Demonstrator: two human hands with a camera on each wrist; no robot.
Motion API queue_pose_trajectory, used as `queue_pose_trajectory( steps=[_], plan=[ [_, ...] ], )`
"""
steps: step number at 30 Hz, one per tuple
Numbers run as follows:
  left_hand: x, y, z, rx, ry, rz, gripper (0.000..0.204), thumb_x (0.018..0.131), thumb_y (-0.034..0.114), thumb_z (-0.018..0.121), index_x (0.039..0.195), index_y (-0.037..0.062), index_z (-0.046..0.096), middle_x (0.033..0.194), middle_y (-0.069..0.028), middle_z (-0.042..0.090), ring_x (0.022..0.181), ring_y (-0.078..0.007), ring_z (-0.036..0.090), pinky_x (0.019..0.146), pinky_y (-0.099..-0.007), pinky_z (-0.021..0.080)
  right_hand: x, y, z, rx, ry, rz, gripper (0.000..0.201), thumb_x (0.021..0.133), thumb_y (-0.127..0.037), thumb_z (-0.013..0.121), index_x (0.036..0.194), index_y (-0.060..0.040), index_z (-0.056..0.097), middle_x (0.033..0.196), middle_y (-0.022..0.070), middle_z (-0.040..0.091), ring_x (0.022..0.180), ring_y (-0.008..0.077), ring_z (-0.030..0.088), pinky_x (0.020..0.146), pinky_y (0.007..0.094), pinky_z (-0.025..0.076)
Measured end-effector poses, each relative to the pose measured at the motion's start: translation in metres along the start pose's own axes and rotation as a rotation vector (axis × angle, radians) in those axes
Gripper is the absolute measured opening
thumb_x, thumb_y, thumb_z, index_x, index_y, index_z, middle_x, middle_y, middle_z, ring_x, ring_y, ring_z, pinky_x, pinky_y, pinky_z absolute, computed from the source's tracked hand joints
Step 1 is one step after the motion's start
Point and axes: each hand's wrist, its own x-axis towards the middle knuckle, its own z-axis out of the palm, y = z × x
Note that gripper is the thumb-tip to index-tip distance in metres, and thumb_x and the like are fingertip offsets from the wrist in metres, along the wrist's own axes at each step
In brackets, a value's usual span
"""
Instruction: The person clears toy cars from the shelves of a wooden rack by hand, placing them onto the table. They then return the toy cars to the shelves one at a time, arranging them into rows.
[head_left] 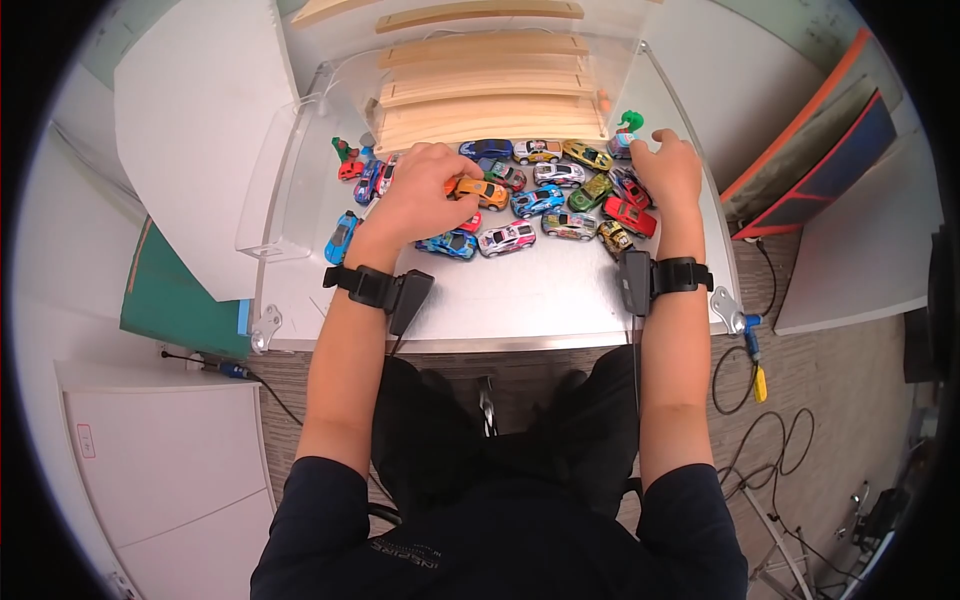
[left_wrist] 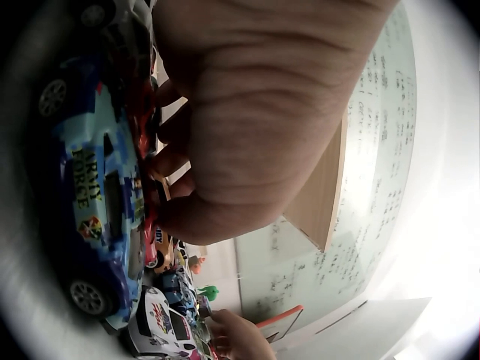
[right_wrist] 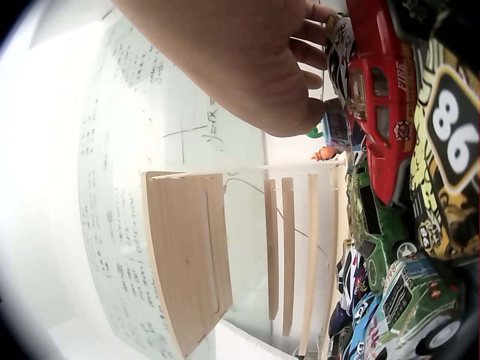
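Toy cars stand crowded together on the silver table (head_left: 470, 310). My left hand (head_left: 420, 195) reaches down among them, its fingers bent and its thumb on the near side of an orange toy car (head_left: 485, 193). The palm hides part of that car. In the left wrist view a blue camouflage car (left_wrist: 94, 187) stands beside the hand. My right hand (head_left: 672, 172) hovers at the right end of the group, fingers loosely bent and spread, close to a small blue-and-red car (head_left: 621, 147). A red fire car (right_wrist: 382, 97) and a black-and-yellow "86" car (right_wrist: 450, 127) sit below it.
Wooden shelf steps (head_left: 485, 90) rise behind the cars. A clear plastic box (head_left: 275, 215) stands at the left, with a blue car (head_left: 342, 237) near it. Green toy figures (head_left: 631, 121) stand at the back. Cables (head_left: 770, 440) lie on the floor at the right.
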Motion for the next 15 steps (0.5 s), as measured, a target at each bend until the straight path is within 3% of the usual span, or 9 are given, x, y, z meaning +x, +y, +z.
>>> queue_pose_trajectory(
  steps=[9,15],
  plan=[
    [0.0010,-0.0003,0.0020,0.013,-0.024,0.070,0.029,0.076,0.016,0.074,0.104,0.0122,0.075,0.092,-0.0064,0.059,0.101,-0.0275,0.053,0.094,-0.0375,0.039,0.0006,0.0003,0.0011,-0.001,0.009,-0.004,0.052,0.082,-0.041,0.060,0.121,-0.0069,0.068,0.120,0.0209,0.064,0.115,0.0387,0.060,0.096,0.0482,0.050],
    [0.0005,-0.0035,0.0031,0.010,-0.032,0.018,0.030,0.077,0.010,0.068,0.106,0.0117,0.074,0.092,-0.0071,0.057,0.099,-0.0286,0.052,0.092,-0.0390,0.039,-0.0003,0.0000,0.0009,0.005,0.013,-0.004,0.051,0.082,-0.040,0.060,0.121,-0.0069,0.068,0.120,0.0210,0.065,0.114,0.0389,0.060,0.095,0.0481,0.050]
  ],
)
